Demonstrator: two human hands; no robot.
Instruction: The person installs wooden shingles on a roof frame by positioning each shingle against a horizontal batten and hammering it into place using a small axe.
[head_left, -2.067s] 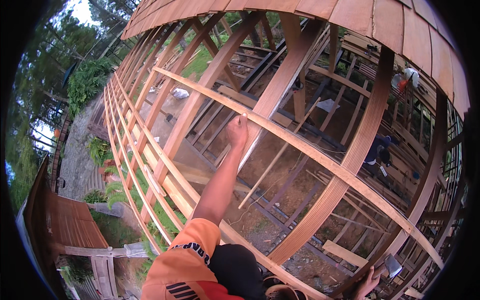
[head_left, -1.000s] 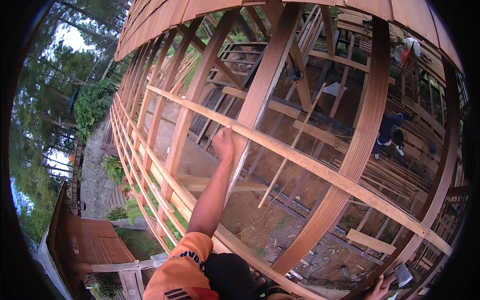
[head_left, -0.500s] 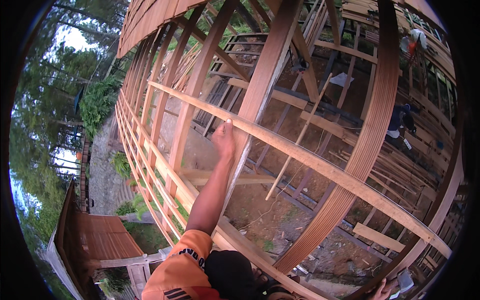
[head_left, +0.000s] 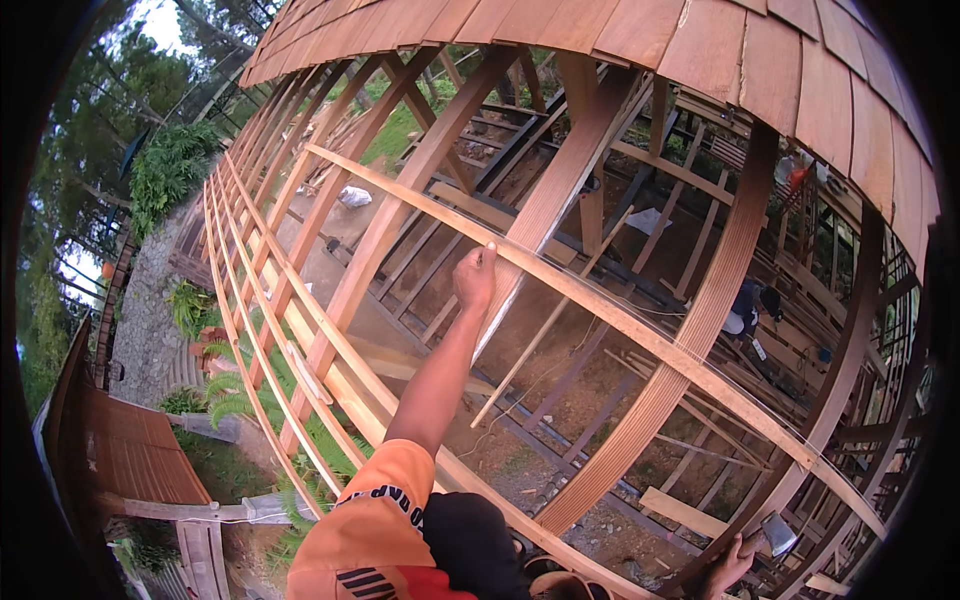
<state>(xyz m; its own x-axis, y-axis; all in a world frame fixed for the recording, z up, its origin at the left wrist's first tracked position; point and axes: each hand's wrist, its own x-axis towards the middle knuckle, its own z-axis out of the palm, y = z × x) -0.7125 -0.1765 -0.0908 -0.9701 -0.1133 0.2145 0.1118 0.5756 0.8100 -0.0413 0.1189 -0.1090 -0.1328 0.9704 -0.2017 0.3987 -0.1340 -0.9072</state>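
My left hand (head_left: 475, 277), on a bare forearm from an orange sleeve, is closed on a long thin wooden batten (head_left: 600, 318), with the thumb pressing its lower edge. The batten runs slantwise across several rafters. Right beside that hand, it crosses a broad rafter (head_left: 560, 190) with a pale edge. Low at the right, my right hand (head_left: 733, 568) is partly in view, its fingers curled at a hatchet (head_left: 778, 535) with a broad metal head. Its handle is mostly hidden. Farther right, the batten lies over another dark rafter (head_left: 835, 380).
Wooden shingles (head_left: 690, 45) cover the roof above. Parallel battens (head_left: 285, 350) cross the rafters at left. Through the open frame, loose planks (head_left: 683, 512) and dirt ground show far below. A co-worker (head_left: 745, 308) in dark clothes is down there at right. A lower brown roof (head_left: 140, 450) stands at left.
The view has shifted, bringing more of the shingles into sight. My left hand keeps its hold on the batten. More of my right hand and the hatchet now shows at lower right.
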